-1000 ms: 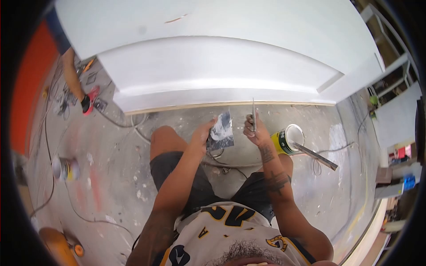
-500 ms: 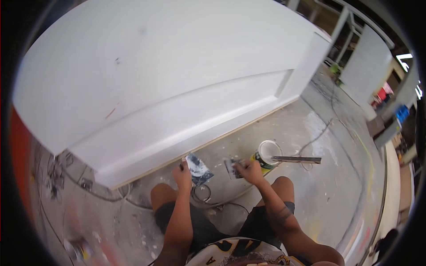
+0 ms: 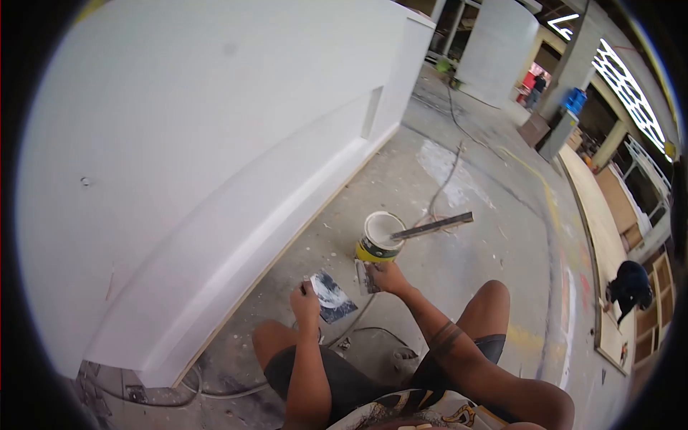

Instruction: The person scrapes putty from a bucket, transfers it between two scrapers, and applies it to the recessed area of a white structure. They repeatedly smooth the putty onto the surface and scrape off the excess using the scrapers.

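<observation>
My left hand (image 3: 306,301) is closed on a dark square plate (image 3: 340,308) smeared with white paste. To its right, my right hand (image 3: 387,276) grips a small flat scraper (image 3: 365,278), its blade pointing left toward the plate without touching it. Just beyond my right hand stands a yellow and green bucket (image 3: 377,252) of whitish paste, with a long dark stick (image 3: 437,225) lying across its rim. A large white curved panel structure (image 3: 215,143) rises at the left.
Cables and a hose (image 3: 229,393) run over the stained floor (image 3: 466,301). A person in dark clothes (image 3: 631,287) bends over a long board (image 3: 598,236) at the right. Another person (image 3: 536,89) stands far back near a blue water bottle (image 3: 575,100).
The view has swung to the right, so the white structure and bucket sit further left. The bent person at the right is now clearly visible. Both hands still hold their tools.
</observation>
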Available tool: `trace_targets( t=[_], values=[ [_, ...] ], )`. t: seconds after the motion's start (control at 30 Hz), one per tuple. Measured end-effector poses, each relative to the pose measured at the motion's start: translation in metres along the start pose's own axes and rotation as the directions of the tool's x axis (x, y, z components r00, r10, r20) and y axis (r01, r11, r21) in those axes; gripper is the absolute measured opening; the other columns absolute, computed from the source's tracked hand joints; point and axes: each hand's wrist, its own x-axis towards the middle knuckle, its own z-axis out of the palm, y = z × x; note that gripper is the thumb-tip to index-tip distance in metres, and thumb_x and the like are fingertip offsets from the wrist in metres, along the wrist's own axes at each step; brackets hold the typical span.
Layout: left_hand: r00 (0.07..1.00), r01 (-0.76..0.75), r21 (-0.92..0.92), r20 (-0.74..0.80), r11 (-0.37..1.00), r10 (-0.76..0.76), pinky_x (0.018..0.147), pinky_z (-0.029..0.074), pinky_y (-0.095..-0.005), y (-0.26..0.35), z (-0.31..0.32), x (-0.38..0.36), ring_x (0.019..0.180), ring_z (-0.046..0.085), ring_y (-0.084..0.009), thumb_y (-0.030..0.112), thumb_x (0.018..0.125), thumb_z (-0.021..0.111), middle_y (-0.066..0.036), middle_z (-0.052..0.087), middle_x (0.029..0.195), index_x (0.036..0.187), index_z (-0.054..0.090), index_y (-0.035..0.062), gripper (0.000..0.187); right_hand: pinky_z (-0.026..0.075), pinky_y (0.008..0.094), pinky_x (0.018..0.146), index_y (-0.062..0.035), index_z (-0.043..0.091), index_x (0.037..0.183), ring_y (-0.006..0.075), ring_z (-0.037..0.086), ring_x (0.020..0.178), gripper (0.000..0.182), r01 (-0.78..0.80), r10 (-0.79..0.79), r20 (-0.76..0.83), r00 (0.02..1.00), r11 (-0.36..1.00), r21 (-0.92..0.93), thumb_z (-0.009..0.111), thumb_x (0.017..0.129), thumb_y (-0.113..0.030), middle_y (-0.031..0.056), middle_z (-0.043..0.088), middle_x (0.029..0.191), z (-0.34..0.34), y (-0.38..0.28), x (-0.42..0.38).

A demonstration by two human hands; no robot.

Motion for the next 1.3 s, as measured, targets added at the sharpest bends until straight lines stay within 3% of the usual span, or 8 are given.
trace_targets(
  t=[0.1, 0.2, 0.3, 0.57, 0.73, 0.9, 1.1, 1.3],
  values=[
    [0.999, 0.017, -0.18, -0.028, 0.984, -0.022, 0.064, 0.046, -0.0425, 0.007, 0.013, 0.0, 0.067, 0.063, -0.034, 0.028, 0.1, 0.053, -0.02, 0.067, 0.075, 0.089, 0.066, -0.008, 0.04, 0.053, 0.0378, 0.066, 0.0031, 0.069, 0.09, 0.0258, 0.067, 0.071, 0.034, -0.277, 0.243, 0.141, 0.96, 0.736, 0.618, 0.058, 0.096, -0.028, 0.013, 0.069, 0.08, -0.003, 0.03, -0.015],
    [0.926, 0.358, -0.607, 0.133, 0.709, -0.354, 0.068, 0.051, -0.0351, 0.006, 0.026, -0.001, 0.081, 0.066, -0.0232, 0.028, 0.102, 0.052, -0.012, 0.068, 0.102, 0.105, 0.064, -0.0098, 0.04, 0.05, 0.0339, 0.057, 0.0021, 0.07, 0.076, 0.017, 0.062, 0.058, 0.04, -0.518, 0.52, 0.006, 0.854, 0.852, -0.071, 0.063, 0.091, -0.034, 0.0105, 0.065, 0.065, 0.012, 0.05, -0.039],
    [0.825, 0.522, -0.737, 0.309, 0.429, -0.473, 0.072, 0.054, -0.0349, 0.037, 0.024, -0.015, 0.083, 0.067, -0.0223, 0.03, 0.102, 0.053, -0.014, 0.068, 0.104, 0.109, 0.063, -0.0084, 0.04, 0.049, 0.0374, 0.053, 0.0003, 0.07, 0.072, 0.0178, 0.058, 0.049, 0.043, -0.306, 0.305, 0.027, 0.952, 0.947, 0.1, 0.061, 0.092, -0.037, 0.012, 0.064, 0.058, -0.019, 0.055, -0.024],
    [0.824, 0.567, -0.668, 0.459, 0.481, -0.334, 0.07, 0.054, -0.0333, 0.044, 0.075, -0.039, 0.075, 0.066, -0.0189, 0.041, 0.103, 0.049, -0.013, 0.068, 0.091, 0.102, 0.063, -0.0086, 0.052, 0.05, 0.0496, 0.07, 0.0008, 0.069, 0.084, 0.0429, 0.064, 0.076, 0.041, 0.408, -0.158, 0.4, 0.903, 0.611, -0.679, 0.057, 0.092, -0.038, 0.0232, 0.067, 0.08, -0.195, -0.05, 0.0],
    [0.807, 0.589, -0.647, 0.436, 0.484, -0.399, 0.068, 0.052, -0.0323, 0.064, 0.075, -0.045, 0.072, 0.063, -0.0164, 0.039, 0.106, 0.042, -0.009, 0.067, 0.084, 0.097, 0.062, -0.0075, 0.051, 0.05, 0.0485, 0.071, 0.0002, 0.069, 0.086, 0.0413, 0.064, 0.076, 0.04, 0.235, 0.147, 0.39, 0.909, 0.592, -0.771, 0.057, 0.093, -0.037, 0.0242, 0.066, 0.079, -0.232, -0.142, -0.01],
    [0.832, 0.543, -0.66, 0.339, 0.52, -0.439, 0.07, 0.051, -0.0313, 0.061, 0.053, -0.031, 0.074, 0.061, -0.0147, 0.041, 0.106, 0.041, -0.009, 0.065, 0.085, 0.098, 0.062, -0.0072, 0.053, 0.05, 0.048, 0.071, 0.0005, 0.069, 0.093, 0.041, 0.064, 0.077, 0.039, 0.501, -0.116, 0.626, 0.771, 0.718, -0.483, 0.056, 0.096, -0.036, 0.0257, 0.066, 0.084, -0.193, -0.067, 0.031],
    [0.901, 0.431, -0.525, 0.203, 0.734, -0.384, 0.07, 0.048, -0.0288, 0.013, 0.026, -0.002, 0.074, 0.055, -0.0124, 0.039, 0.103, 0.051, -0.005, 0.064, 0.087, 0.108, 0.062, -0.002, 0.043, 0.051, 0.0387, 0.068, 0.0005, 0.069, 0.097, 0.0195, 0.062, 0.067, 0.035, 0.238, 0.097, 0.805, 0.586, 0.929, -0.285, 0.059, 0.097, -0.033, 0.0191, 0.069, 0.082, -0.112, -0.003, 0.066],
    [0.979, 0.18, -0.334, -0.031, 0.925, -0.201, 0.071, 0.046, -0.0288, 0.056, 0.071, 0.069, 0.08, 0.053, -0.0109, 0.035, 0.101, 0.055, -0.003, 0.06, 0.087, 0.11, 0.059, 0.003, 0.033, 0.05, 0.0427, 0.072, -0.0022, 0.066, 0.1, 0.0384, 0.063, 0.076, 0.023, 0.482, -0.203, 0.923, 0.328, 0.876, 0.021, 0.06, 0.094, -0.024, 0.0203, 0.067, 0.085, -0.014, 0.07, 0.094]
  ],
)
